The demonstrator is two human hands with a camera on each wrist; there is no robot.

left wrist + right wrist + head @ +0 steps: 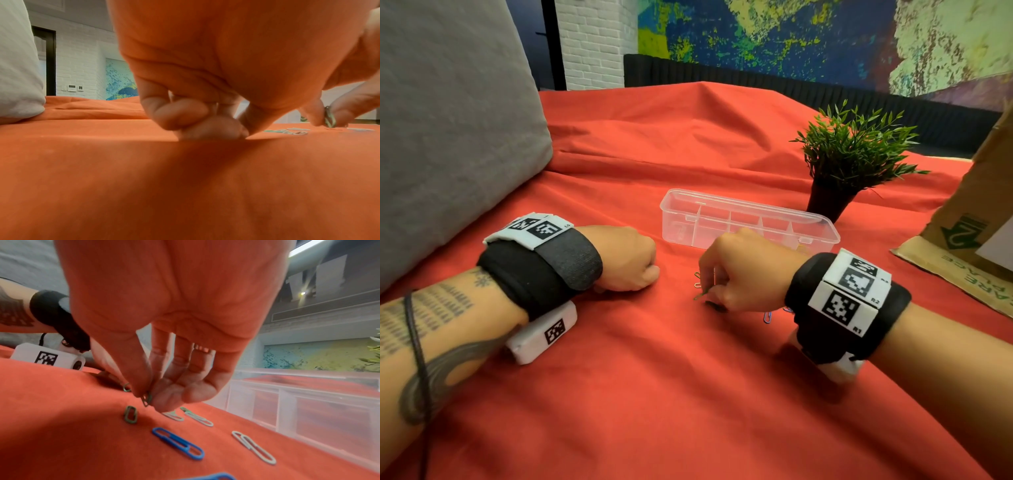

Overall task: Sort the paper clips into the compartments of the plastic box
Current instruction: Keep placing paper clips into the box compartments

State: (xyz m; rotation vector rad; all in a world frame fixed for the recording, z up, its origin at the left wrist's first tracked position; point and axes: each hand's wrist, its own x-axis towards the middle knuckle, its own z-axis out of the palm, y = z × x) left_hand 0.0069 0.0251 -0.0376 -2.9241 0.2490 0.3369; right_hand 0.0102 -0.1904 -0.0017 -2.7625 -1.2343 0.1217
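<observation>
A clear plastic box (750,219) with several compartments lies on the red cloth (654,394); its wall (308,402) shows close by in the right wrist view. My right hand (726,294) hovers in front of it and pinches a green paper clip (147,398) between thumb and fingertips, just above the cloth. Loose clips lie below: a green one (130,414), a blue one (178,443) and white ones (254,447). My left hand (633,263) rests on the cloth as a fist, fingers (180,113) curled under, holding nothing.
A small potted plant (852,154) stands right behind the box. A cardboard box (969,236) sits at the right edge. A grey cushion (448,120) fills the left side. Red cloth stretches towards me.
</observation>
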